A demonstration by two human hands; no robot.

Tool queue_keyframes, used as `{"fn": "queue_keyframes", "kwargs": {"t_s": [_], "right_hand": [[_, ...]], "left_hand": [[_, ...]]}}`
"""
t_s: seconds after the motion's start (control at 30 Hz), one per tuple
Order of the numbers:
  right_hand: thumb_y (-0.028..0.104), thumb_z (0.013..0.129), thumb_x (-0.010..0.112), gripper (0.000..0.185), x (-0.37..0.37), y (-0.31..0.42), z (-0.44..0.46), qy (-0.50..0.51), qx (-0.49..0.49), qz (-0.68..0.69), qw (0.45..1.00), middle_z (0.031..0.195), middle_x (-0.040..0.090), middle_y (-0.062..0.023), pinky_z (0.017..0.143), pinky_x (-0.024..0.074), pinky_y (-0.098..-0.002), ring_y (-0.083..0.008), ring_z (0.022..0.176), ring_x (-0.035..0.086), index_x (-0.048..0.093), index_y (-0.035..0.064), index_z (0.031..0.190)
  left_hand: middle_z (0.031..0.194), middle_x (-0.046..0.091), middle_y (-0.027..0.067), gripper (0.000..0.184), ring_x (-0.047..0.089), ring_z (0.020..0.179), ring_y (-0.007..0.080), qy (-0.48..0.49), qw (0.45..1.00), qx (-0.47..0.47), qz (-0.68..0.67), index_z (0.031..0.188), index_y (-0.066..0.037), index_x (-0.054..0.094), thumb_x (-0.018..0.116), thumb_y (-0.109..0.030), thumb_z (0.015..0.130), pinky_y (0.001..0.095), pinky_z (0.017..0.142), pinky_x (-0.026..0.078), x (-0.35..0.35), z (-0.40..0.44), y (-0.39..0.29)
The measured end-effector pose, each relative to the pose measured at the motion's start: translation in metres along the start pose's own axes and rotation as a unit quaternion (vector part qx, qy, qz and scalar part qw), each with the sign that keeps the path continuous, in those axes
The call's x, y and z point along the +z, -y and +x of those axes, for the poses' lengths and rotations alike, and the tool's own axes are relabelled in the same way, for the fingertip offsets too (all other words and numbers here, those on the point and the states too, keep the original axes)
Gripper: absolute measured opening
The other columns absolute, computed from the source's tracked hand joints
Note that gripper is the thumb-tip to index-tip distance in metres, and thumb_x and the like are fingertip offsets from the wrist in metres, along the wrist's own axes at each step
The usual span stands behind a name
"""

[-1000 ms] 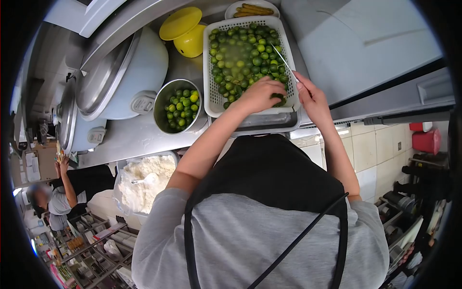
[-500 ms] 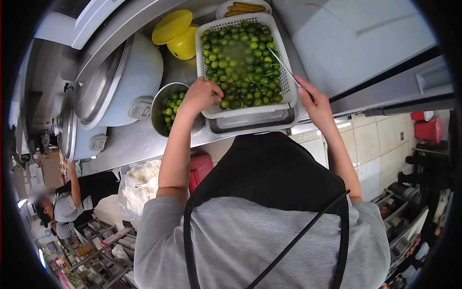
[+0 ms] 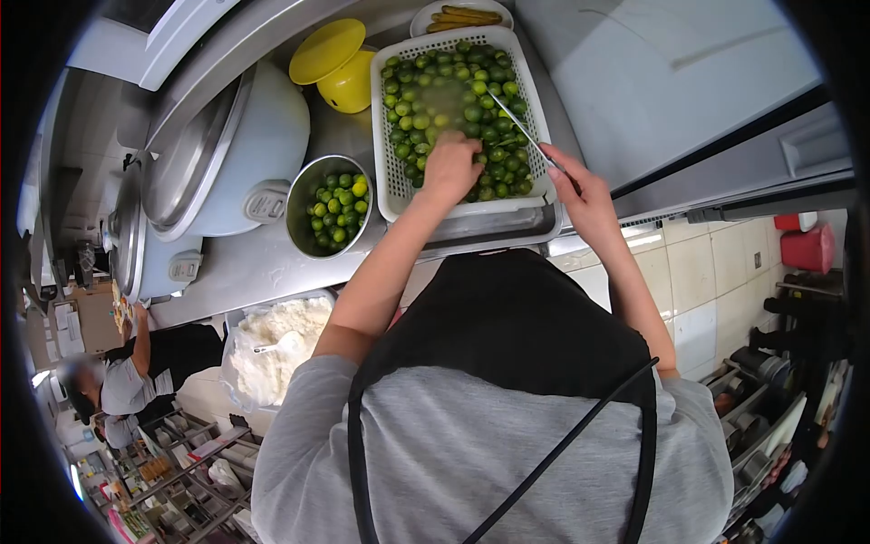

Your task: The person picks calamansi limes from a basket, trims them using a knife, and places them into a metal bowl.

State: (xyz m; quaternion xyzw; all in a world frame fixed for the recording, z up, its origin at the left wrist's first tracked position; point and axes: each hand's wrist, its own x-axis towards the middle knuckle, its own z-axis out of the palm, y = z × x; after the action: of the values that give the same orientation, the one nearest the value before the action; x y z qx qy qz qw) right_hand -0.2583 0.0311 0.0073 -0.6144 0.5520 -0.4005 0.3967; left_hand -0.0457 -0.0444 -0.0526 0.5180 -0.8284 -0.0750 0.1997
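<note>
Small green limes fill a white perforated basket on the counter. Over its near part, my left hand has its fingers curled down among the fruit; whatever is in its fingertips is hidden. My right hand stays at the basket's right side, closed round the handle of a knife. The blade points away over the limes. To the left of the basket stands a round metal pot with loose limes inside.
A metal tray lies under the basket. Around it are a yellow container, a white dish of brown sticks and a large cooker. Below the counter sits a tub of white rice-like food. Another person works far left.
My left hand has moved right, from the basket's near left corner to over the limes. The knife's tip has shifted slightly left, and the pot shows more fully.
</note>
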Motion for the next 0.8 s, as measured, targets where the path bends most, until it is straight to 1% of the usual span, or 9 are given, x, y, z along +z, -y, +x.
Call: {"fn": "queue_keyframes", "kwargs": {"t_s": [0.07,0.1,0.13,0.17,0.2,0.27,0.37,0.57,0.8], "right_hand": [[0.02,0.091,0.05,0.033,-0.003,0.007,-0.004,0.038,0.084,0.004,0.996,0.113,0.06,-0.0142,0.087,0.0416,-0.0274,-0.0187,0.101,0.059,0.053,0.0093,0.122],[0.02,0.091,0.05,0.033,-0.002,0.006,-0.007,0.036,0.085,0.004,0.996,0.113,0.06,-0.0142,0.087,0.0416,-0.0274,-0.0187,0.101,0.059,0.053,0.0093,0.122],[0.019,0.092,0.049,0.033,0.001,0.004,-0.01,0.025,0.049,0.022,0.998,0.114,0.06,-0.0144,0.087,0.0414,-0.0271,-0.0191,0.103,0.058,0.052,0.009,0.123],[0.019,0.092,0.048,0.033,0.005,0.004,-0.012,0.022,0.03,0.033,0.999,0.115,0.059,-0.0144,0.087,0.0413,-0.0269,-0.0193,0.104,0.058,0.052,0.0089,0.123],[0.019,0.092,0.048,0.033,0.008,0.005,-0.013,0.018,0.012,0.043,0.999,0.115,0.059,-0.0145,0.088,0.0412,-0.0267,-0.0195,0.104,0.058,0.052,0.0087,0.123],[0.018,0.093,0.047,0.033,0.016,0.009,-0.017,0.031,0.006,0.067,0.997,0.117,0.058,-0.0149,0.088,0.041,-0.0268,-0.0205,0.106,0.057,0.051,0.0087,0.124],[0.018,0.093,0.047,0.033,0.026,0.012,-0.02,0.056,-0.045,0.063,0.995,0.117,0.058,-0.0159,0.088,0.0422,-0.0281,-0.0233,0.108,0.057,0.051,0.0096,0.124],[0.019,0.092,0.047,0.032,0.034,0.012,-0.027,0.088,-0.059,0.034,0.994,0.11,0.06,-0.0188,0.083,0.0464,-0.0318,-0.0308,0.1,0.06,0.052,0.0111,0.123],[0.019,0.091,0.048,0.033,0.035,0.009,-0.03,0.065,-0.078,0.009,0.995,0.105,0.061,-0.0204,0.076,0.0479,-0.0323,-0.0309,0.089,0.063,0.052,0.0113,0.123]], "left_hand": [[0.085,0.061,0.0122,0.023,0.058,0.087,0.0263,-0.006,0.997,-0.012,-0.07,0.087,-0.002,0.065,0.071,-0.007,0.066,0.0358,0.074,0.05,-0.015,-0.003,0.004],[0.086,0.061,0.0094,0.022,0.059,0.087,0.0224,0.014,0.959,-0.098,-0.264,0.091,-0.001,0.063,0.069,-0.008,0.071,0.0321,0.076,0.049,-0.022,-0.007,0.006],[0.087,0.061,0.0065,0.022,0.06,0.088,0.0185,0.032,0.877,-0.18,-0.445,0.096,0.0,0.062,0.067,-0.008,0.076,0.0284,0.078,0.049,-0.028,-0.012,0.008],[0.09,0.059,0.0028,0.024,0.059,0.089,0.0126,0.027,0.816,-0.185,-0.547,0.104,0.0,0.058,0.062,-0.003,0.081,0.0276,0.08,0.049,-0.032,-0.017,0.009],[0.09,0.059,0.0028,0.024,0.059,0.089,0.0126,0.026,0.816,-0.186,-0.546,0.104,0.0,0.058,0.062,-0.003,0.081,0.0276,0.08,0.049,-0.038,-0.022,0.006],[0.093,0.059,0.0043,0.023,0.059,0.088,0.0144,-0.022,0.696,-0.206,-0.687,0.106,0.001,0.057,0.058,0.001,0.083,0.0303,0.084,0.05,-0.052,-0.028,-0.004],[0.094,0.059,0.0041,0.022,0.059,0.088,0.015,-0.049,0.664,-0.208,-0.716,0.105,0.001,0.057,0.057,0.001,0.084,0.0324,0.087,0.05,-0.058,-0.034,-0.007],[0.095,0.06,0.0058,0.021,0.059,0.088,0.0138,-0.125,0.69,-0.202,-0.684,0.104,0.0,0.058,0.059,0.0,0.084,0.03,0.083,0.05,-0.054,-0.035,-0.003],[0.091,0.062,0.0066,0.018,0.06,0.085,0.0131,-0.16,0.681,-0.206,-0.684,0.101,0.002,0.059,0.06,0.0,0.083,0.0291,0.081,0.05,-0.049,-0.031,-0.011]]}}
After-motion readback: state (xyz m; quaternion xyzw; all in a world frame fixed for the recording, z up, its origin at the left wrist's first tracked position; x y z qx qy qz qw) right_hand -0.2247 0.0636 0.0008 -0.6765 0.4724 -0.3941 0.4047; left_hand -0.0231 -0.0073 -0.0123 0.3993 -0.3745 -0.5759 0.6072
